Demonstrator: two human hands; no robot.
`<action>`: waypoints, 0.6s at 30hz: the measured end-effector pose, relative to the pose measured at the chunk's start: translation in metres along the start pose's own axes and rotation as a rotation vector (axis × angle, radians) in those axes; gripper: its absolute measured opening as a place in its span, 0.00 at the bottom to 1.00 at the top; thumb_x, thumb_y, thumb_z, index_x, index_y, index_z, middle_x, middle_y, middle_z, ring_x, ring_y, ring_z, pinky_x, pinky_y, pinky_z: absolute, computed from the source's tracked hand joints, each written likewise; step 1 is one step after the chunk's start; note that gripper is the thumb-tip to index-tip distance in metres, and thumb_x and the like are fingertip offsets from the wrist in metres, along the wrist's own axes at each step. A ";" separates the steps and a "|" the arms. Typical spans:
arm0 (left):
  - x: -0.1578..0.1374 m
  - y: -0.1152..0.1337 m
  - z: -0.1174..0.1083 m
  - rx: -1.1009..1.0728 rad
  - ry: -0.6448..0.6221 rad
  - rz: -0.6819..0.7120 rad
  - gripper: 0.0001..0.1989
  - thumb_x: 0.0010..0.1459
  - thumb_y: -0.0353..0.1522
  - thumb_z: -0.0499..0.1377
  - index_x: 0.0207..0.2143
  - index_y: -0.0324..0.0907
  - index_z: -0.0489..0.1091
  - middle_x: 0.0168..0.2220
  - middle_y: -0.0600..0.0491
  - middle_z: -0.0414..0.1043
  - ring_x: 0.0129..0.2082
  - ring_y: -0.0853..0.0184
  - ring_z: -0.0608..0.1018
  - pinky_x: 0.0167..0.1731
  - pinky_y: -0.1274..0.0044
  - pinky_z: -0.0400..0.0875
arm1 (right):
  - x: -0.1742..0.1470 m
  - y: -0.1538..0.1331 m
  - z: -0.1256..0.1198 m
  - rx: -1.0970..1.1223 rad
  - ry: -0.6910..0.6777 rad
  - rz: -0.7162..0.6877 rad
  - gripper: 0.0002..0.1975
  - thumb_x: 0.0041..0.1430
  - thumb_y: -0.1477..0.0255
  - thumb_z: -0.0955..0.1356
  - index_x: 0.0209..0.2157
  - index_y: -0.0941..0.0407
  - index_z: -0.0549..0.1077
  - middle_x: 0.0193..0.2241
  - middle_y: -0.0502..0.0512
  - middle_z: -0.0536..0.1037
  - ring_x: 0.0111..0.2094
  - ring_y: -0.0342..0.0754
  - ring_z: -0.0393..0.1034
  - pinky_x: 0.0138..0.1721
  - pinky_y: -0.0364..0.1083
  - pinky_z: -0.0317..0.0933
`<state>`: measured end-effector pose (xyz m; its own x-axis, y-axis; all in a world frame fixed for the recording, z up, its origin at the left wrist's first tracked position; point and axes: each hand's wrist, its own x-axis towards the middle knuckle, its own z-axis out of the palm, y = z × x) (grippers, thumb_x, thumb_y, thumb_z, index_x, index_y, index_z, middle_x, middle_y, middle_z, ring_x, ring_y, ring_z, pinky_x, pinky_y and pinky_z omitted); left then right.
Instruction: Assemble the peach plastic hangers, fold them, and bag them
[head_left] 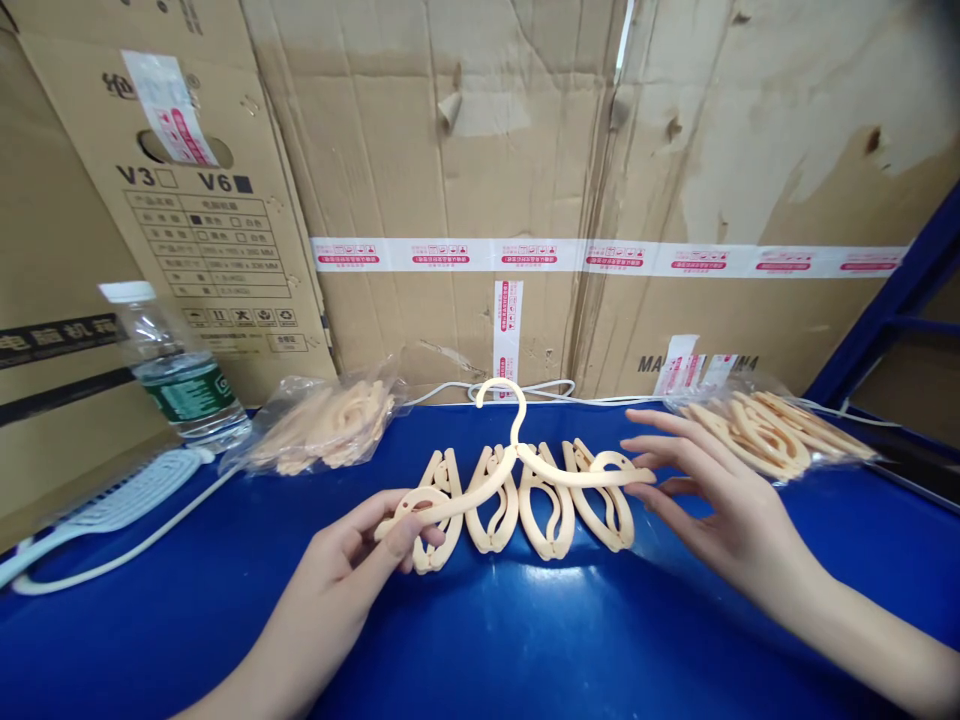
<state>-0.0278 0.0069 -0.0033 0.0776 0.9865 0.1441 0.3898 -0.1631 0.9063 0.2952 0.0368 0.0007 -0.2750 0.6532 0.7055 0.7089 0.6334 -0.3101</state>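
Observation:
A cream plastic folding hanger (517, 440) is spread wide, its hook pointing up and its two arms sloping down to either side. My left hand (360, 550) pinches the end of its left arm between thumb and fingers. At the tip of the right arm is my right hand (720, 490), its fingers spread apart and the thumb close beneath the tip; whether it touches is unclear. Behind and below the spread hanger, several folded hangers (547, 515) of the same kind lie in a row on the blue table (555, 640), partly covered by it.
Clear bags of folded hangers lie at the left (330, 425) and right (765, 435). A water bottle (184, 385) and a pale blue hairbrush (135, 490) are on the left. A white cable (450, 390) runs along the back, before the cardboard boxes (420, 170).

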 end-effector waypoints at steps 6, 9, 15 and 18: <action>0.000 0.000 0.001 -0.038 0.011 -0.037 0.17 0.57 0.48 0.58 0.35 0.45 0.74 0.28 0.56 0.71 0.29 0.68 0.70 0.30 0.81 0.64 | 0.004 -0.002 0.002 0.444 -0.147 0.325 0.17 0.57 0.61 0.70 0.45 0.54 0.74 0.41 0.58 0.79 0.41 0.52 0.76 0.41 0.48 0.74; -0.002 0.003 0.003 -0.109 0.023 -0.077 0.16 0.55 0.46 0.62 0.37 0.45 0.74 0.28 0.56 0.72 0.29 0.68 0.71 0.30 0.82 0.65 | 0.007 -0.003 0.001 0.582 -0.179 0.423 0.17 0.55 0.61 0.72 0.44 0.54 0.75 0.40 0.57 0.80 0.40 0.51 0.75 0.41 0.47 0.72; -0.005 0.008 0.008 -0.219 0.081 -0.101 0.13 0.50 0.41 0.66 0.34 0.44 0.75 0.28 0.55 0.75 0.29 0.67 0.74 0.31 0.82 0.69 | 0.006 -0.002 0.001 0.795 -0.156 0.643 0.21 0.51 0.62 0.74 0.45 0.55 0.73 0.32 0.55 0.79 0.33 0.46 0.73 0.37 0.45 0.69; -0.006 0.007 0.011 -0.291 0.060 -0.113 0.15 0.48 0.41 0.67 0.36 0.44 0.75 0.29 0.55 0.76 0.30 0.66 0.76 0.32 0.80 0.72 | 0.005 -0.011 0.004 0.959 -0.119 0.734 0.22 0.49 0.65 0.76 0.44 0.53 0.69 0.31 0.51 0.78 0.31 0.44 0.72 0.35 0.43 0.67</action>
<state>-0.0157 -0.0001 -0.0021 -0.0091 0.9986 0.0517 0.1135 -0.0503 0.9923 0.2834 0.0347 0.0044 -0.1037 0.9877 0.1167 -0.0337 0.1137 -0.9929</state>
